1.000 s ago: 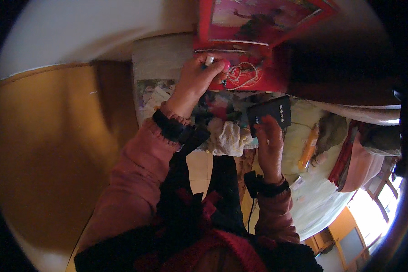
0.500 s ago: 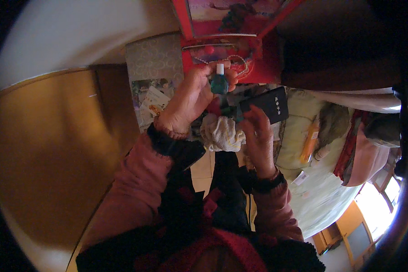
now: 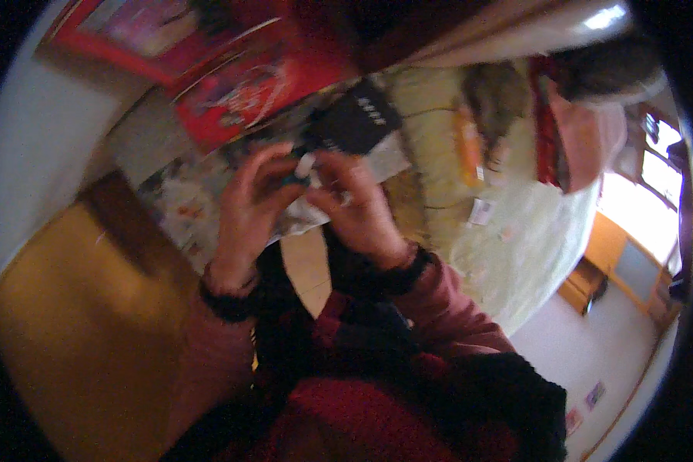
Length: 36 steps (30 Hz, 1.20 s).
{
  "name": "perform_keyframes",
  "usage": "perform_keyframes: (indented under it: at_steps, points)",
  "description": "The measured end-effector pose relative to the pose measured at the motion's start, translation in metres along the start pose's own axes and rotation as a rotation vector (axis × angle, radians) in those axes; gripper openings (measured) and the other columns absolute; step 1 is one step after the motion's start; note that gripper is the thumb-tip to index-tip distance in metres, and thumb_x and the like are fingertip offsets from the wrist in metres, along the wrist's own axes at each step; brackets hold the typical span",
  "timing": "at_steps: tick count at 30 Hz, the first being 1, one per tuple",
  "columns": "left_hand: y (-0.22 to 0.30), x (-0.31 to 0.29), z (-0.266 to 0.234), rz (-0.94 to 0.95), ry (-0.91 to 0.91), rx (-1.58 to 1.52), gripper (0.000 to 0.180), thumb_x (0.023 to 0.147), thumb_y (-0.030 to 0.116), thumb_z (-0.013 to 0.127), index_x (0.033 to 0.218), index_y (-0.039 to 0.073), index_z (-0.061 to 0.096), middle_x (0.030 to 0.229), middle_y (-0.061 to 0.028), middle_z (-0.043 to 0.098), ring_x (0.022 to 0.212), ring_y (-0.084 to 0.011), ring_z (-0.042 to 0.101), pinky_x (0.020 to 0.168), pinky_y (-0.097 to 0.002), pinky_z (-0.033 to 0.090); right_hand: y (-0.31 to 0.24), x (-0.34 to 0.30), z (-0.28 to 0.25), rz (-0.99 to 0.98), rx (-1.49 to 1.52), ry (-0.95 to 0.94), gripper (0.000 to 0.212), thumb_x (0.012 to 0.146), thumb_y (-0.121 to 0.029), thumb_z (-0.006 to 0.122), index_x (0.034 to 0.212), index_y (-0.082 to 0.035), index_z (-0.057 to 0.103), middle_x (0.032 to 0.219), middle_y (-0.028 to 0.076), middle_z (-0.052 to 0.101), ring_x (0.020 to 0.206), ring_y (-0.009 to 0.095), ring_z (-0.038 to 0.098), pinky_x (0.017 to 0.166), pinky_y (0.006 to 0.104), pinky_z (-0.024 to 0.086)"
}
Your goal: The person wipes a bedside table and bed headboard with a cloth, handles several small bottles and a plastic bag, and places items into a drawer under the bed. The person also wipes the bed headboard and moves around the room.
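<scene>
A small teal bottle (image 3: 291, 182) with a white cap (image 3: 306, 165) is held up between my hands. My left hand (image 3: 242, 208) is closed round the bottle's body, its fingers hiding part of it. The fingertips of my right hand (image 3: 364, 212) are pinched at the white cap; motion blur softens their exact contact. Below the hands, partly covered by them, a pale crumpled cloth (image 3: 304, 221) lies at the near edge of the table. Beyond the hands is a black flat case (image 3: 358, 117) with light lettering.
A red open box (image 3: 239, 92) holding a beaded string stands at the far left, its framed lid (image 3: 155, 40) raised. Printed sheets cover the table (image 3: 181, 202). To the right is a bed (image 3: 516, 239) with an orange tube-like packet (image 3: 470, 145), a small white card (image 3: 481, 210) and folded clothing.
My right hand has come over to the bottle and closed at its cap. The bottle has been lowered toward me. The whole view has turned, tilting the table and box.
</scene>
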<state>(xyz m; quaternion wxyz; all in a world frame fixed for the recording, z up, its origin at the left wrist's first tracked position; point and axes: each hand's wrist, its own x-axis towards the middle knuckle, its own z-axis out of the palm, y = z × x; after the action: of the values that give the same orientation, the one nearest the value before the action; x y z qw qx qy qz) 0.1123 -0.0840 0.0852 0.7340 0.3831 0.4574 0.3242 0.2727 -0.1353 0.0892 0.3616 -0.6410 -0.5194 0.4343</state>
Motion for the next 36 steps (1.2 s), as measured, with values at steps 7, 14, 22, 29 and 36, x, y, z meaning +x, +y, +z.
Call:
perform_keyframes:
  at_steps: [7,14,22,29,36]
  points:
    - [-0.029,-0.001,0.039,0.025,-0.163,0.086,0.047,0.068,-0.006,0.074,0.107,0.003,0.049,0.108,-0.0067,0.052,0.1,-0.0166,0.056,0.086,-0.0288,0.05,0.018,-0.011,-0.038,0.393,0.231,-0.147,0.029,0.083,-0.009,0.067,0.107,-0.001,0.054,0.082,0.001,0.055,0.074,0.011,0.054,0.067,0.0239,0.046]
    - [-0.036,0.01,0.016,0.198,0.105,0.139,0.037,0.081,0.003,0.067,0.114,0.002,0.048,0.108,-0.0086,0.053,0.101,-0.0177,0.056,0.086,-0.0283,0.048,0.098,0.036,-0.167,0.304,-0.113,0.472,0.018,0.088,-0.02,0.058,0.084,-0.003,0.058,0.068,0.003,0.057,0.058,0.01,0.05,0.054,0.025,0.042]
    - [-0.016,0.017,-0.064,0.251,0.48,0.12,0.032,0.092,0.017,0.055,0.12,0.004,0.046,0.112,-0.0059,0.051,0.108,-0.0172,0.051,0.091,-0.0325,0.043,0.138,0.068,-0.218,0.22,-0.49,0.508,0.014,0.086,-0.012,0.06,0.09,0.001,0.059,0.079,0.007,0.061,0.07,0.015,0.055,0.063,0.0299,0.046]
    - [0.004,0.045,-0.092,0.013,0.508,0.188,0.057,0.095,0.042,0.041,0.138,0.006,0.032,0.137,-0.0097,0.038,0.126,-0.0205,0.036,0.104,-0.0348,0.029,0.055,0.085,-0.065,-0.026,-0.204,0.15,0.042,0.087,-0.014,0.06,0.125,-0.001,0.047,0.113,0.012,0.056,0.101,0.021,0.053,0.088,0.0322,0.043]
    - [0.03,0.07,-0.096,-0.138,0.48,-0.006,0.08,0.09,0.065,0.031,0.147,0.013,0.01,0.149,-0.0072,0.02,0.136,-0.0219,0.02,0.106,-0.0441,0.023,0.037,0.197,-0.025,0.299,0.07,0.077,0.081,0.084,-0.051,0.057,0.141,-0.002,0.026,0.139,0.015,0.038,0.127,0.028,0.037,0.103,0.0347,0.03]
